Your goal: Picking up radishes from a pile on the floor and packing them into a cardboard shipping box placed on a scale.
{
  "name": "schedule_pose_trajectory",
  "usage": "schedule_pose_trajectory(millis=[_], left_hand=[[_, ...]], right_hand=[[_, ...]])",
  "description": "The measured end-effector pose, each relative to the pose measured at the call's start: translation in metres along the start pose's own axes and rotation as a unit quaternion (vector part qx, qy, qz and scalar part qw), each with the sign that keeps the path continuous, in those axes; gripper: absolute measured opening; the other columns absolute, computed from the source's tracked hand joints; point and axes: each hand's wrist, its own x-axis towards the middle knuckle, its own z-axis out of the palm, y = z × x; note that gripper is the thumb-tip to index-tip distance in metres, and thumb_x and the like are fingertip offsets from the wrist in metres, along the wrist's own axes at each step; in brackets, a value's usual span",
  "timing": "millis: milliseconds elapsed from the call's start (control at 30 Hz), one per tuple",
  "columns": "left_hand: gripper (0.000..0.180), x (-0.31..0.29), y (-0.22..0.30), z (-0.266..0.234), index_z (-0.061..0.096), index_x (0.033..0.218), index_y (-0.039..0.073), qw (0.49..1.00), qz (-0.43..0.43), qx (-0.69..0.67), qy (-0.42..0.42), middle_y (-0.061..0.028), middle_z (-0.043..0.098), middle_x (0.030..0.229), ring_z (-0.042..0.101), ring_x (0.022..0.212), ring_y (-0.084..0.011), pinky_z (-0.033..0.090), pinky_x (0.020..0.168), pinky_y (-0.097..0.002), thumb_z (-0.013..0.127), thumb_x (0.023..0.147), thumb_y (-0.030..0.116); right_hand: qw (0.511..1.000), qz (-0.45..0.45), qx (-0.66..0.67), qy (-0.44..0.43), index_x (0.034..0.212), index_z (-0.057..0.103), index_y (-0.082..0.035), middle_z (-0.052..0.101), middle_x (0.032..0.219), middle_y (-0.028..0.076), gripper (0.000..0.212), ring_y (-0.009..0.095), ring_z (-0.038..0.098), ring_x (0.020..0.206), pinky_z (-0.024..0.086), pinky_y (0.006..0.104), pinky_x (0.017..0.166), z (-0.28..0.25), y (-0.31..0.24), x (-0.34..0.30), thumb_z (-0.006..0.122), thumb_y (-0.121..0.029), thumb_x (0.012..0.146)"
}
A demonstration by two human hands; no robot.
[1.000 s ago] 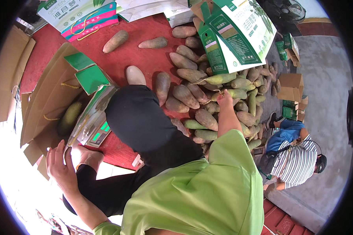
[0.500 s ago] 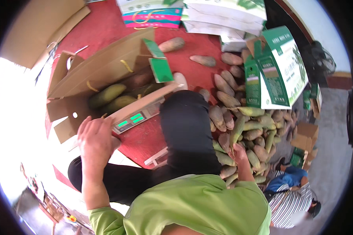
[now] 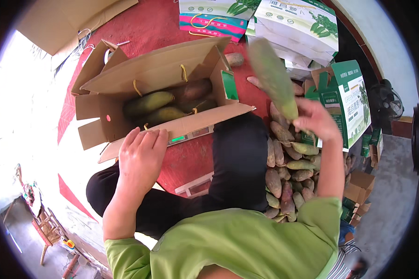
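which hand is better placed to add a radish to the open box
Probably the right hand: it holds a radish up beside the box. The left hand is at the near flap.

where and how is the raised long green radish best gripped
Likely around the middle of the long green radish, from the right: its body is elongated, slanting up-left in view, and the bare right hand is on that side, at its near end.

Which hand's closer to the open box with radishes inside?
Left. The left hand touches the near flap of the box; the right hand is off to the box's right, holding a green radish.
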Motion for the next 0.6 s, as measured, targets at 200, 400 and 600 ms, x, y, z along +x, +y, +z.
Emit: schedule_pose_trajectory(millis=[200,400,600], left_hand=[[0.025,0.002,-0.003,0.004,0.063,0.099,0.004,1.000,0.005,-0.004,0.006,-0.0068,0.062,0.084,0.063,0.080,-0.0235,0.050,0.088,-0.0417,0.060,0.074,0.009],[0.028,0.007,-0.002,-0.002,0.065,0.097,0.007,1.000,-0.016,-0.001,-0.002,-0.0078,0.063,0.082,0.064,0.083,-0.0262,0.050,0.087,-0.0395,0.060,0.070,0.004],[0.027,0.004,-0.004,-0.001,0.066,0.097,0.006,0.999,-0.053,0.001,-0.012,-0.0092,0.064,0.084,0.063,0.086,-0.0287,0.051,0.081,-0.0377,0.062,0.070,0.006]], right_hand=[[0.972,-0.078,-0.159,-0.155,0.113,0.064,0.000,0.064,0.091,0.005,0.043,0.011,0.058,0.076,0.048,0.0268,0.063,0.040,-0.084,0.087,0.070,-0.024,0.077],[0.914,-0.038,-0.325,-0.240,0.114,0.062,0.000,0.067,0.089,0.006,0.045,0.016,0.065,0.076,0.050,0.0291,0.067,0.112,-0.111,0.149,0.062,-0.030,0.080],[0.974,-0.181,-0.134,-0.004,0.116,0.063,-0.005,0.069,0.100,0.005,0.039,0.010,0.063,0.081,0.047,0.0239,0.070,0.059,-0.085,0.087,0.059,-0.031,0.088]])
